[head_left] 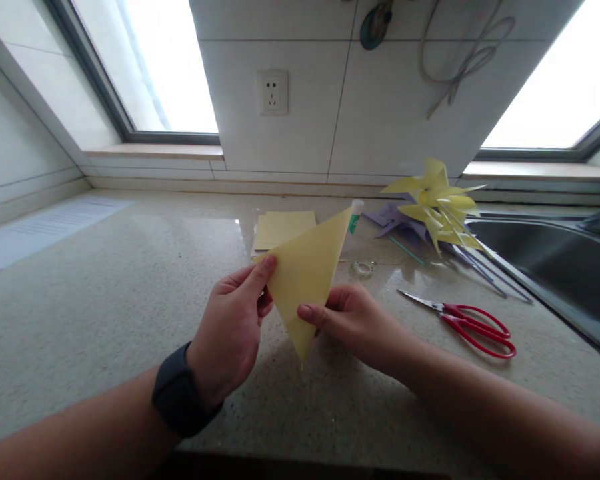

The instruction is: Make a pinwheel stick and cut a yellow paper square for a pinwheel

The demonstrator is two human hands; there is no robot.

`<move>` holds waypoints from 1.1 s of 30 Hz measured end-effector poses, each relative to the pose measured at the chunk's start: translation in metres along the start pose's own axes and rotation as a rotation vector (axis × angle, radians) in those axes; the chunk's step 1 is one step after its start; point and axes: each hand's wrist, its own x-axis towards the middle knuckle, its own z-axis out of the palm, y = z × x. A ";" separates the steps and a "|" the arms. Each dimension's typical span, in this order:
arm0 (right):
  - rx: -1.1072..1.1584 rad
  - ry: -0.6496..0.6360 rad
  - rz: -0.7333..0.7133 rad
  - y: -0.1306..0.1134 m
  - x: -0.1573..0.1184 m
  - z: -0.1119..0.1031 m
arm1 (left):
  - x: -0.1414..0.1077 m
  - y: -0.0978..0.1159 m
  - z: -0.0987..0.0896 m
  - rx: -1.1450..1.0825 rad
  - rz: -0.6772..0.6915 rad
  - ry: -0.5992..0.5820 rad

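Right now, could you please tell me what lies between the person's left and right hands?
In the head view, yellow paper spans the gap, held by the left hand and the right hand.

Left hand (227, 333) and right hand (363, 327) near each other, thumbs (264, 268) uppermost, fingers (265, 309) curled, forearms (480, 393) angled inward.

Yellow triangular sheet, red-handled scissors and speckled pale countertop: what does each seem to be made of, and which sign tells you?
Yellow triangular sheet: probably paper, matte; it looks thin and straight-edged.
Red-handled scissors: silvery blades, likely steel; smooth, evenly coloured handles, perhaps plastic.
Speckled pale countertop: polished-looking stone or composite, from its flecks and soft reflections.
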 end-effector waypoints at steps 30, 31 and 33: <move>0.040 -0.093 0.227 -0.006 -0.001 0.005 | 0.011 0.013 -0.001 -0.062 0.154 0.033; 0.039 -0.096 0.227 -0.006 -0.001 0.005 | 0.011 0.013 -0.001 -0.060 0.156 0.031; 0.042 -0.101 0.234 -0.005 -0.001 0.005 | 0.011 0.014 -0.001 -0.055 0.154 0.027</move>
